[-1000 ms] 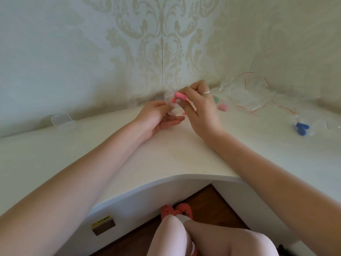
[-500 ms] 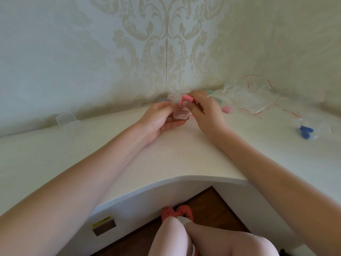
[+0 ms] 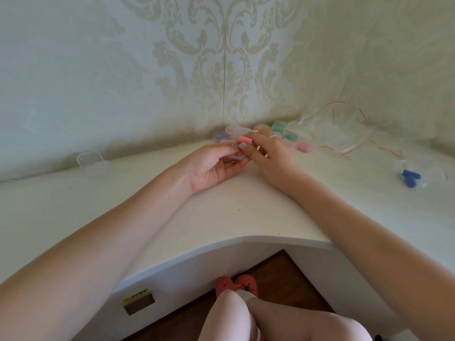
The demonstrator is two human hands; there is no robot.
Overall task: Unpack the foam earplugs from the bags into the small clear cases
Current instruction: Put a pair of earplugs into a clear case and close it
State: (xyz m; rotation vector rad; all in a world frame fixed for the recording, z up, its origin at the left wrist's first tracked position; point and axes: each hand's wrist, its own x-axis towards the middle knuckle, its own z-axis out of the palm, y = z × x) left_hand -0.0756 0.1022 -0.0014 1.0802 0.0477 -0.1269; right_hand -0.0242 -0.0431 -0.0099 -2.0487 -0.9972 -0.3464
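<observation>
My left hand (image 3: 211, 164) holds a small clear case (image 3: 235, 157) between its fingertips, low over the white corner desk (image 3: 221, 212). My right hand (image 3: 268, 156) pinches a pink foam earplug (image 3: 244, 140) right above that case, thumb and forefinger around it. Behind my hands, in the corner, lie filled cases: a purple one (image 3: 221, 136), green ones (image 3: 279, 126) and pink ones (image 3: 304, 146). Part of the held case is hidden by my fingers.
An empty clear case (image 3: 89, 159) sits at the back left by the wall. Crumpled clear bags with red strips (image 3: 337, 134) lie at the back right. A bag with blue earplugs (image 3: 410, 178) rests at the far right. The desk's curved front edge is near my knees.
Both hands sank lower toward the desk. The pink earplug came down with my right hand onto the clear case held in my left.
</observation>
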